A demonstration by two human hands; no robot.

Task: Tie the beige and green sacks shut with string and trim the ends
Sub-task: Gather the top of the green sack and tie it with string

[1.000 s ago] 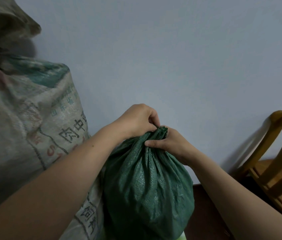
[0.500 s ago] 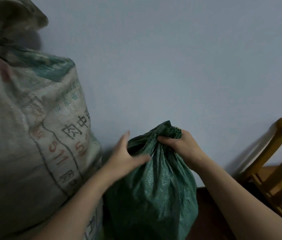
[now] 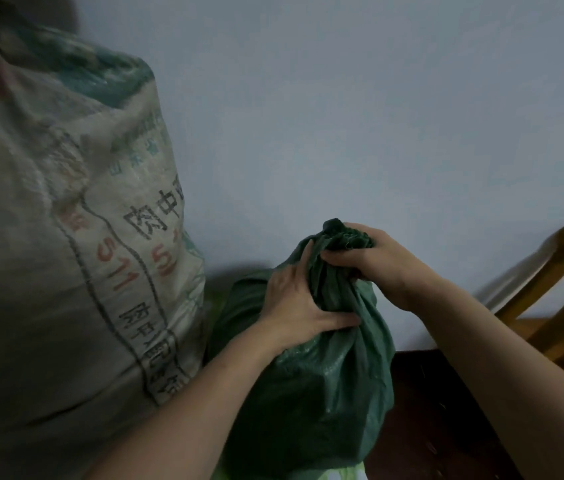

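Pale blue-grey wall (image 3: 377,116) fills the background.
Beige sack (image 3: 48,254): big, full, standing on my left against the wall. It has black characters and red "511" print, with a teal band near the top. The top edge is blurred, so I can't tell if it's closed.
Green sack (image 3: 325,393): smaller, upright, just right of the beige one and touching it low down. It sits centre frame in front of the wall, its cloth gathered into pleats toward the top.
Dark brown floor (image 3: 446,410) shows to the right of the green sack.
Wooden chair (image 3: 550,306) is at the far right near the wall, apart from the sacks and partly cut off by the frame.
Left hand (image 3: 297,299): clasped round the gathered cloth below the neck. The thumb lies across the front and the fingers run up the left side.
Right hand (image 3: 380,261): fist closed tight on the bunched neck (image 3: 339,233) from the right, with a tuft of cloth poking out past the knuckles.
A pale green scrap (image 3: 336,474) shows under the sack's base, but I can't tell what it is.
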